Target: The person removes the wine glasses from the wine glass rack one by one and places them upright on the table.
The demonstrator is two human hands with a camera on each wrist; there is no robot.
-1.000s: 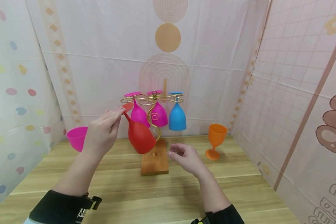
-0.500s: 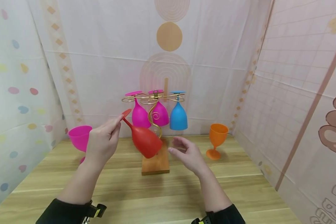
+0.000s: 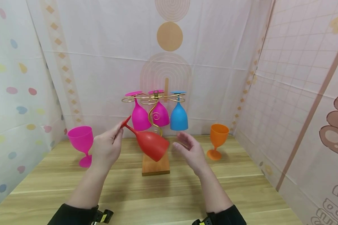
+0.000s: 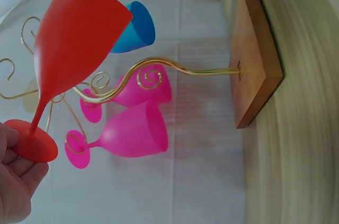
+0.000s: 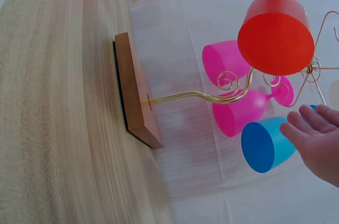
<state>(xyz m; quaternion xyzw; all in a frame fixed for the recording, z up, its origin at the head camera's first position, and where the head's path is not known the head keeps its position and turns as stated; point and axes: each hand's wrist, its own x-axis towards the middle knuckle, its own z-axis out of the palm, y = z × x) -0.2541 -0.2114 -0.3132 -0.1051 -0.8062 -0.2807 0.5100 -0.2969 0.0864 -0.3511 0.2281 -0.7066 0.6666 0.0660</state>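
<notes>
A red goblet (image 3: 152,145) is pinched at its foot by my left hand (image 3: 107,147), its bowl tilted down to the right in front of the rack. In the left wrist view the thumb and fingers sit on either side of the foot (image 4: 33,142). My right hand (image 3: 192,153), fingers loosely bent and holding nothing, hovers just right of the red bowl's rim. Behind them stands a gold wire rack (image 3: 153,99) on a wooden base (image 3: 156,165). Two pink goblets (image 3: 140,117) and a blue goblet (image 3: 179,117) hang upside down from it.
A pink goblet (image 3: 80,139) stands upright on the wooden table (image 3: 135,203) at the left, close beyond the left hand. An orange goblet (image 3: 219,135) stands upright at the right. Patterned cloth (image 3: 107,75) closes off the back and both sides.
My left hand has lowered and tipped the red goblet closer to horizontal, its bowl swinging right. The right hand has risen slightly. More of the standing pink goblet shows.
</notes>
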